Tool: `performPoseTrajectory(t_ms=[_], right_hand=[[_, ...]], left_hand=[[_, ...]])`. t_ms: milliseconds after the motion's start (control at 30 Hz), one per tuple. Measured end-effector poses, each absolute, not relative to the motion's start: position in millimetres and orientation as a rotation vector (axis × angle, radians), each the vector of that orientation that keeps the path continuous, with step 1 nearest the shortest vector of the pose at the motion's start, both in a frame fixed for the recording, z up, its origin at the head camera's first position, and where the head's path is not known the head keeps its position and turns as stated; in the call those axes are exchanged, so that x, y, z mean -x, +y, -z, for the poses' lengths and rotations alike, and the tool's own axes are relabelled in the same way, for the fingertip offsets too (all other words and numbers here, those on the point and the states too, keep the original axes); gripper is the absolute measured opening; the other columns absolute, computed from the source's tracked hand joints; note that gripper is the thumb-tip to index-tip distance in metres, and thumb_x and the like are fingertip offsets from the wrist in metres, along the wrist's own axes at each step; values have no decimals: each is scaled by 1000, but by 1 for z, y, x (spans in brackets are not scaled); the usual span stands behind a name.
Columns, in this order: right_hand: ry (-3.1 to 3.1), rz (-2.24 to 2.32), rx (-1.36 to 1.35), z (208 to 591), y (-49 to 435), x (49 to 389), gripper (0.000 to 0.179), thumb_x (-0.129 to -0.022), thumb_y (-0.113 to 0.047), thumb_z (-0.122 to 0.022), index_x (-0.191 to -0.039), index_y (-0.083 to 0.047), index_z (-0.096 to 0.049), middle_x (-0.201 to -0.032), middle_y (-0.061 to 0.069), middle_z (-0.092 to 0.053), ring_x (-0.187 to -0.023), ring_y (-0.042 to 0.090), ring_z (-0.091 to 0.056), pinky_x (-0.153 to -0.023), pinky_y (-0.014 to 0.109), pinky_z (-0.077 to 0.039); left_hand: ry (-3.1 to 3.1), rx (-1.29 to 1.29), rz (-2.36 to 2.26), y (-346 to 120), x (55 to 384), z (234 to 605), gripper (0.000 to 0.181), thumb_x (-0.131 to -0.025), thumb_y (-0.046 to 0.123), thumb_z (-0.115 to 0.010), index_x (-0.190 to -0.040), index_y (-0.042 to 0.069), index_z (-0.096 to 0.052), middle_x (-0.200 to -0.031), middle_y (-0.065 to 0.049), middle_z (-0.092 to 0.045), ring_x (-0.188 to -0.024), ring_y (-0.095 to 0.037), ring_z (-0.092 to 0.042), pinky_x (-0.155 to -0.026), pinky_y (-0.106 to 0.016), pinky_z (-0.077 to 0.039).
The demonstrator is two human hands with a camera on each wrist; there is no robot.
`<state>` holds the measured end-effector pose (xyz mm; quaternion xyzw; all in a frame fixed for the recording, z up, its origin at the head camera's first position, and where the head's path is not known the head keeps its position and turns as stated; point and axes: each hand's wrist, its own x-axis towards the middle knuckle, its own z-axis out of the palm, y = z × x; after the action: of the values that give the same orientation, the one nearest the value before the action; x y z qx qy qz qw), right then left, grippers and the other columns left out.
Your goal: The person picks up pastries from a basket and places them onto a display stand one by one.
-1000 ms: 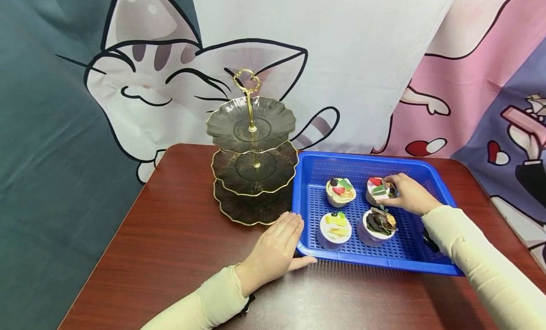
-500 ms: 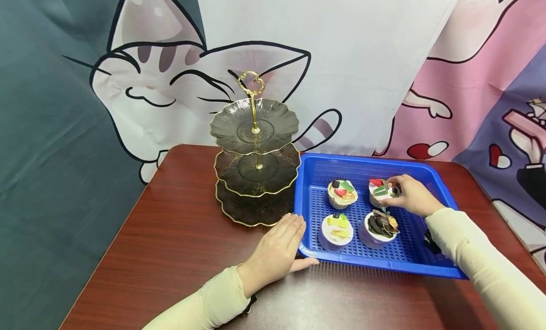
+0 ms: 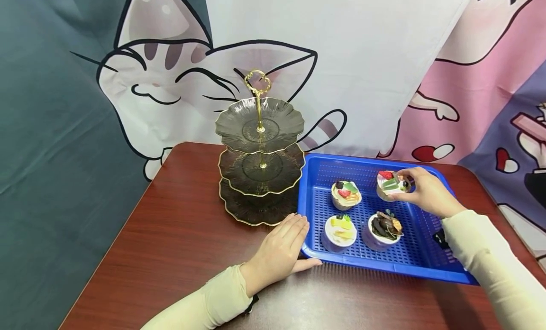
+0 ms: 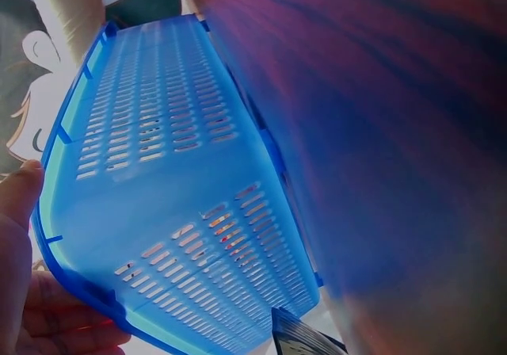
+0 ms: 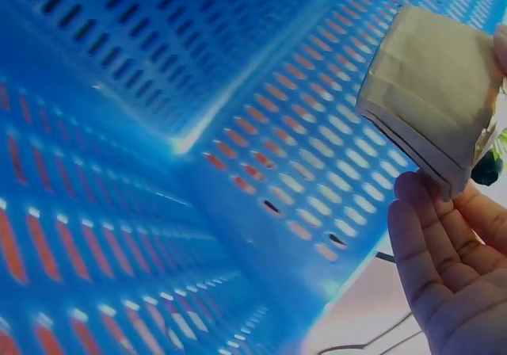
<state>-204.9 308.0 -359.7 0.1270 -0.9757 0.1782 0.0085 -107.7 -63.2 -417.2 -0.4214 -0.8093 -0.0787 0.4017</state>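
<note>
My right hand (image 3: 428,191) pinches a cupcake (image 3: 387,188) topped with strawberry and green slices, over the back right of the blue basket (image 3: 384,270). The right wrist view shows this cupcake's pale wrapper (image 5: 432,85) raised above the basket floor, fingertips at its side. My left hand (image 3: 277,248) lies with straight fingers against the basket's front left corner, thumb along the front rim. Three other treats stand in the basket: a cupcake with berry and leaf (image 3: 346,195), a cup with yellow fruit (image 3: 339,233) and a cup with dark chocolate topping (image 3: 382,230).
A three-tier dark glass stand (image 3: 262,171) with gold rims and a gold ring handle stands left of the basket, close to its rim. Both are on a reddish-brown table (image 3: 170,216). A cartoon-print cloth (image 3: 362,59) hangs behind.
My right hand has raised the strawberry cupcake off the basket floor and shifted it slightly right. The left hand keeps its place at the basket corner. The head view has turned slightly left.
</note>
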Motion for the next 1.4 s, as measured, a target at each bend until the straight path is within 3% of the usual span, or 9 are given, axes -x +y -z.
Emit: performPoseTrajectory(t_ms=[167,400,700,1000,1233,1400], right_hand=[[-2972,-526,-470,347,304,200,67,-74,-35,-81,-119,8,-57,-106,24,-60,-92,33,-56,-77,47,-49],[-2859,-482,-573,330,292,196,61,-72,-30,-84,-116,3,-59,-99,14,-60,-85,24,-56,-68,21,-42],[-2831,-604,-666,308,256,194,62,-73,-30,-83,-122,-2,-58,-110,13,-60,-94,23,-55,-74,13,-41],[-2756,-698,-805,300,223,194,59,-71,-25,-85,-122,-7,-60,-110,9,-63,-92,18,-57,-73,17,-47],[-2715,-755,-925,297,188,204,56,-73,-21,-84,-121,-4,-60,-112,10,-63,-95,20,-58,-80,39,-53],[-2679,-826,-990,295,155,208,58,-71,-21,-85,-120,-3,-60,-110,10,-64,-97,22,-60,-83,41,-51]], left_hand=[[-2022,1060,201,-62,108,416,72,-75,63,-68,-107,-2,-68,-106,-13,-71,-104,-24,-67,-102,-36,-50],[-2011,1057,197,-63,107,416,73,-74,63,-68,-107,-2,-68,-105,-12,-71,-103,-24,-67,-101,-36,-50],[-2005,1044,169,-64,107,416,73,-75,64,-67,-106,-1,-68,-104,-11,-71,-103,-23,-67,-101,-35,-50],[-2009,1043,157,-62,105,415,71,-76,64,-66,-106,-1,-69,-105,-11,-71,-104,-22,-67,-102,-35,-50],[-2022,1035,166,-62,104,416,72,-77,65,-65,-106,0,-68,-104,-11,-71,-103,-21,-67,-101,-34,-50],[-2021,1034,183,-61,102,417,72,-76,65,-66,-105,0,-68,-103,-11,-71,-102,-21,-68,-100,-34,-51]])
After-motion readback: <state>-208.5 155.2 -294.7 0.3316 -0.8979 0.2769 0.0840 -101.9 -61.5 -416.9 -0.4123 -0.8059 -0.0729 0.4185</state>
